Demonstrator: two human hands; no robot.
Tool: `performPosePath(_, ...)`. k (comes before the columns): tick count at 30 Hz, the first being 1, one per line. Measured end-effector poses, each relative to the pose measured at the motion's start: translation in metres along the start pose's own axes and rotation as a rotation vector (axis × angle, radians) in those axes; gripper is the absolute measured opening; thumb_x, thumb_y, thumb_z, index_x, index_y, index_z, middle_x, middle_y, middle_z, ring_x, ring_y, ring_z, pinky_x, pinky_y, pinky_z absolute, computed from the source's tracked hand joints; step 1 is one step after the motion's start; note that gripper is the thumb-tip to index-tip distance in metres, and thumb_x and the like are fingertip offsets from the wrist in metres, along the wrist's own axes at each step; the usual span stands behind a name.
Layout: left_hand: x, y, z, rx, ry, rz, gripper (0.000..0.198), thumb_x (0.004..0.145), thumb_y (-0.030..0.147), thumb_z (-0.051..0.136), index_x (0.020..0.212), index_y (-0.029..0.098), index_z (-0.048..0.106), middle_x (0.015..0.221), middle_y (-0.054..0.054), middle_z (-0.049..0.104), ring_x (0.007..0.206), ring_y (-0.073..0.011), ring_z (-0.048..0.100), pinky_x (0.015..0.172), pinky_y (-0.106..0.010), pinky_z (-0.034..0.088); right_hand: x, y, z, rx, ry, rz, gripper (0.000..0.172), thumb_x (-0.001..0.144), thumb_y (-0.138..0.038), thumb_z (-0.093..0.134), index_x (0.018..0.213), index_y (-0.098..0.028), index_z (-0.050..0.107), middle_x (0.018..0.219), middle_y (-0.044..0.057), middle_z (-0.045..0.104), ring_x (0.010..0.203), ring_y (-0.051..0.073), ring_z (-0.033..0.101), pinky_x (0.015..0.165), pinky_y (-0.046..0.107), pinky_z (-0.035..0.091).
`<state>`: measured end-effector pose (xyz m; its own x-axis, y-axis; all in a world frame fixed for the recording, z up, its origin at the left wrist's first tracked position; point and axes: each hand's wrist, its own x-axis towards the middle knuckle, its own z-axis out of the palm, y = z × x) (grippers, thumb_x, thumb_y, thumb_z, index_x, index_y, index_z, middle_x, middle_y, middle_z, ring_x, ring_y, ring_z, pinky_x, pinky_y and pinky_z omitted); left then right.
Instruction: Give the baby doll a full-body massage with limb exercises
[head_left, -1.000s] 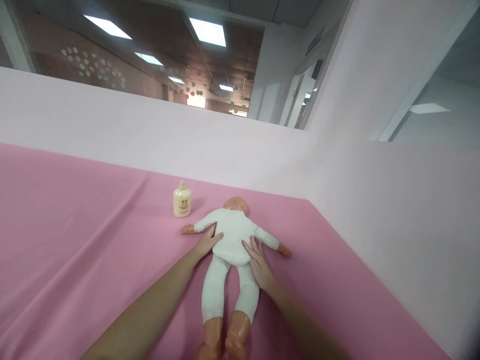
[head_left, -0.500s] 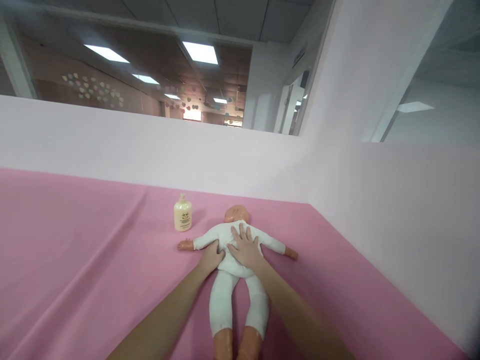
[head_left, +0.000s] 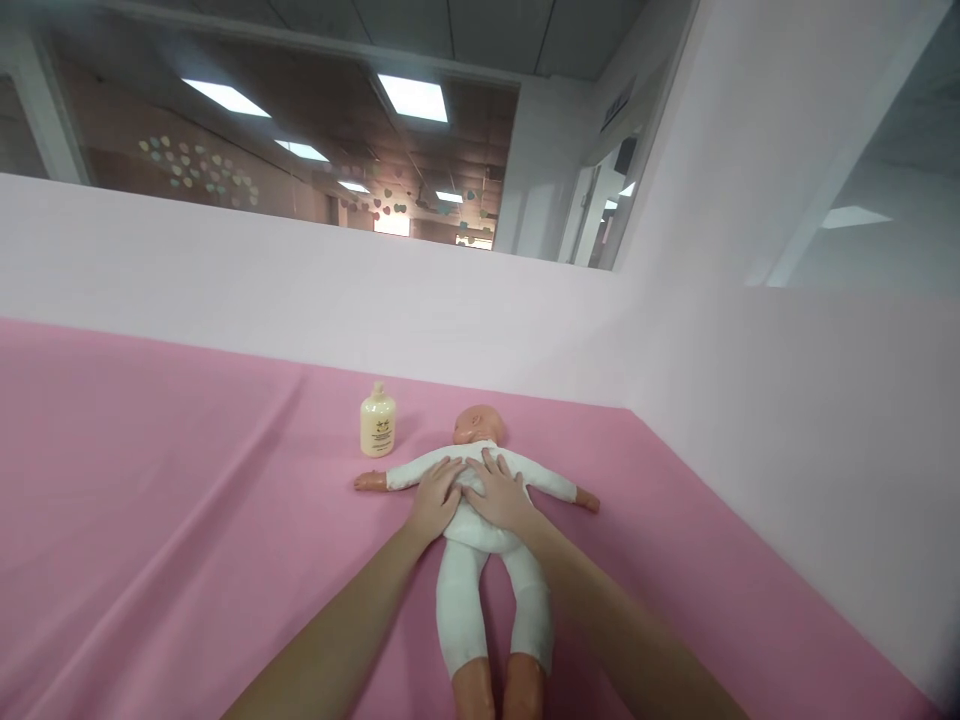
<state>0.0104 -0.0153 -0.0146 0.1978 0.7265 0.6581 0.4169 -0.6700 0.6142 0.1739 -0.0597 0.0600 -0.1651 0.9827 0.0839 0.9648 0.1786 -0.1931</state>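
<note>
A baby doll [head_left: 487, 600] in white clothes lies stretched out on a pink sheet [head_left: 225, 540], arms spread to both sides and its head toward the wall. Flat on the left side of its torso rests my left hand [head_left: 436, 500], fingers extended. My right hand [head_left: 501, 492] lies on the right side of the torso with its fingers spread. The two hands are close together at the thumbs, and neither grips anything. Beyond the doll's left-hand arm in view, a cream-coloured bottle [head_left: 377, 424] with dark print stands upright.
A white wall [head_left: 300, 285] rises behind the sheet, and another wall [head_left: 780, 420] closes the right side. Set in the back wall is a large window [head_left: 315, 120] showing a room with ceiling lights. A long crease runs through the sheet on the left.
My left hand has moved from the doll's side up onto its torso, and its fingers now lie flat. My right hand stays on the torso. The view has shifted slightly.
</note>
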Motion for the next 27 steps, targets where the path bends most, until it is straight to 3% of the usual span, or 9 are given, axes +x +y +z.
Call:
performPosePath(3, -0.001, -0.007, 0.008, 0.035, -0.074, -0.037, 0.043, 0.094, 0.023, 0.041, 0.131, 0.02, 0.062, 0.143, -0.009, 0.06, 0.143, -0.026, 0.044, 0.12, -0.051, 0.034, 0.001, -0.002, 0.006, 0.042, 0.096, 0.006, 0.057, 0.097, -0.048, 0.042, 0.151, -0.032, 0.041, 0.168, 0.005, 0.022, 0.154, 0.035, 0.017, 0.115, 0.067, 0.021)
performPosePath(6, -0.002, -0.012, 0.011, 0.014, -0.088, -0.046, 0.043, 0.095, 0.024, 0.041, 0.134, 0.02, 0.06, 0.147, -0.009, 0.057, 0.146, -0.0252, 0.041, 0.121, -0.051, 0.032, 0.002, -0.003, 0.009, 0.075, 0.137, 0.07, 0.068, 0.095, -0.048, 0.045, 0.158, -0.027, 0.027, 0.169, 0.007, 0.015, 0.156, 0.033, 0.009, 0.119, 0.061, 0.019)
performPosePath(9, -0.001, -0.013, 0.011, -0.027, -0.089, -0.071, 0.042, 0.095, 0.024, 0.041, 0.132, 0.021, 0.062, 0.146, -0.009, 0.058, 0.146, -0.0251, 0.04, 0.121, -0.052, 0.032, 0.006, -0.002, 0.008, 0.119, 0.064, 0.145, 0.079, 0.094, -0.053, 0.047, 0.161, -0.027, 0.015, 0.171, 0.007, 0.001, 0.157, 0.033, -0.002, 0.12, 0.06, 0.015)
performPosePath(12, 0.001, -0.01, 0.01, -0.1, -0.061, -0.102, 0.041, 0.094, 0.023, 0.043, 0.129, 0.021, 0.064, 0.143, -0.009, 0.06, 0.146, -0.0244, 0.041, 0.122, -0.052, 0.031, 0.01, -0.004, 0.006, 0.189, -0.031, 0.204, 0.079, 0.094, -0.055, 0.045, 0.161, -0.029, 0.013, 0.171, 0.006, -0.002, 0.157, 0.034, -0.001, 0.119, 0.064, 0.013)
performPosePath(16, 0.005, -0.007, 0.007, -0.22, 0.013, -0.147, 0.04, 0.092, 0.022, 0.043, 0.123, 0.018, 0.066, 0.14, -0.011, 0.062, 0.143, -0.0249, 0.045, 0.122, -0.051, 0.031, 0.014, -0.021, 0.003, 0.236, 0.002, 0.266, 0.081, 0.094, -0.046, 0.047, 0.162, -0.024, 0.009, 0.17, 0.009, -0.001, 0.156, 0.038, -0.003, 0.118, 0.067, 0.012)
performPosePath(18, 0.007, -0.005, 0.007, -0.285, 0.016, -0.153, 0.039, 0.089, 0.021, 0.045, 0.122, 0.018, 0.067, 0.138, -0.012, 0.064, 0.14, -0.0259, 0.048, 0.12, -0.051, 0.033, 0.019, -0.038, 0.0, 0.236, 0.068, 0.195, 0.081, 0.094, -0.037, 0.046, 0.162, -0.021, 0.006, 0.17, 0.011, 0.004, 0.156, 0.036, -0.005, 0.12, 0.065, 0.012)
performPosePath(20, 0.007, -0.004, 0.007, -0.351, 0.002, -0.18, 0.038, 0.086, 0.021, 0.048, 0.119, 0.017, 0.068, 0.132, -0.012, 0.067, 0.131, -0.0266, 0.056, 0.116, -0.05, 0.039, 0.028, -0.06, -0.007, 0.23, 0.126, 0.026, 0.082, 0.093, -0.03, 0.047, 0.162, -0.021, 0.004, 0.17, 0.011, 0.009, 0.157, 0.031, -0.008, 0.122, 0.06, 0.013)
performPosePath(24, 0.006, -0.002, 0.008, -0.374, 0.01, -0.298, 0.036, 0.084, 0.016, 0.048, 0.114, 0.013, 0.068, 0.126, -0.014, 0.07, 0.121, -0.0276, 0.063, 0.11, -0.048, 0.046, 0.061, -0.106, -0.027, 0.233, 0.156, -0.282, 0.085, 0.091, -0.026, 0.046, 0.162, -0.019, 0.0, 0.171, 0.009, 0.0, 0.157, 0.026, -0.006, 0.124, 0.054, 0.015)
performPosePath(27, 0.006, 0.0, 0.006, -0.324, -0.014, -0.275, 0.033, 0.088, 0.016, 0.046, 0.111, 0.013, 0.069, 0.126, -0.014, 0.07, 0.118, -0.0284, 0.064, 0.105, -0.046, 0.05, 0.09, -0.133, -0.041, 0.186, 0.169, -0.423, 0.082, 0.092, -0.024, 0.042, 0.162, -0.017, 0.0, 0.17, 0.008, -0.002, 0.157, 0.026, -0.003, 0.124, 0.054, 0.015)
